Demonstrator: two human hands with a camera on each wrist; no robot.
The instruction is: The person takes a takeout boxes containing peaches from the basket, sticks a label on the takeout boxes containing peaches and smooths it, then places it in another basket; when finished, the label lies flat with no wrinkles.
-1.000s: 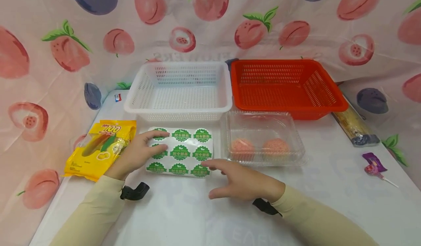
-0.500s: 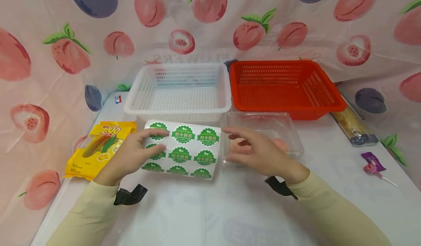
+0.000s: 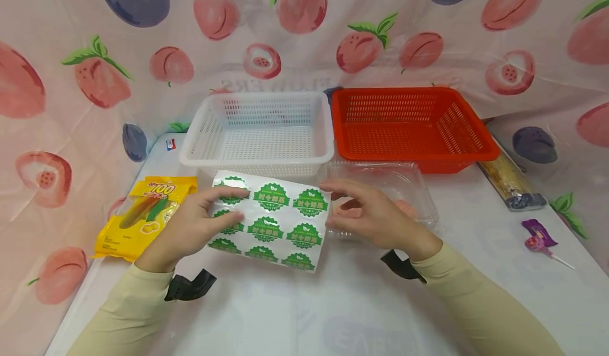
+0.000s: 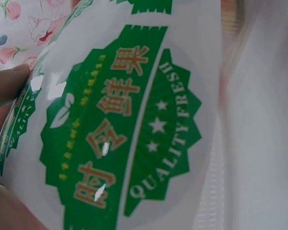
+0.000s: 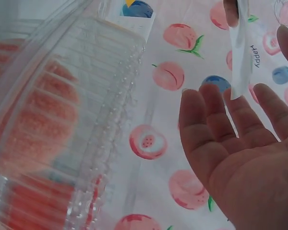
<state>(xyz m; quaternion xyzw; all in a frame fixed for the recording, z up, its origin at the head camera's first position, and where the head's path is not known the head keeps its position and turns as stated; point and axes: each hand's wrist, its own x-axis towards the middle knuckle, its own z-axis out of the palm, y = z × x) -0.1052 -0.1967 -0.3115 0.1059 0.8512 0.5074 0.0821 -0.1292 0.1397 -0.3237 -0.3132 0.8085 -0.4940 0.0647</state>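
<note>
As the left hand (image 3: 187,230) pinches the left side of a white rectangular sheet of scalloped green stickers (image 3: 268,218), we record the sheet tilted before the white perforated plastic basket (image 3: 252,162). We see the right hand (image 3: 378,219), fingers loosely extended, at the sheet's right edge; we cannot tell contact. Right-front of the basket: a transparent plastic box (image 3: 402,179).

The head camera looks forward and down across the counter (image 3: 266,313). The left-wrist camera faces the sheet (image 4: 120,124) close up; the right-wrist one sits near the box (image 5: 108,62), which the head view shares.
</note>
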